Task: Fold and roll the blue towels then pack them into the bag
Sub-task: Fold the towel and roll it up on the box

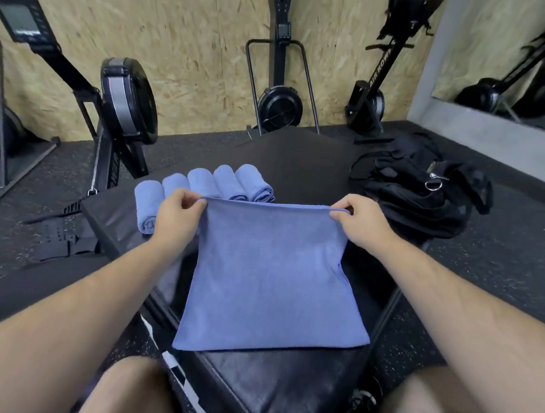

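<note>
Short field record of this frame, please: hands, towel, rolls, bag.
left hand: pinches far left corner of the flat blue cloth towel
right hand: pinches its far right corner
towel: far edge lifted, near edge on the black padded bench
rolls: five rolled blue towels in a row beyond the hands
bag: black fabric bag on the dark floor, right of the bench
background: black rowing machines along the chipboard wall
</note>
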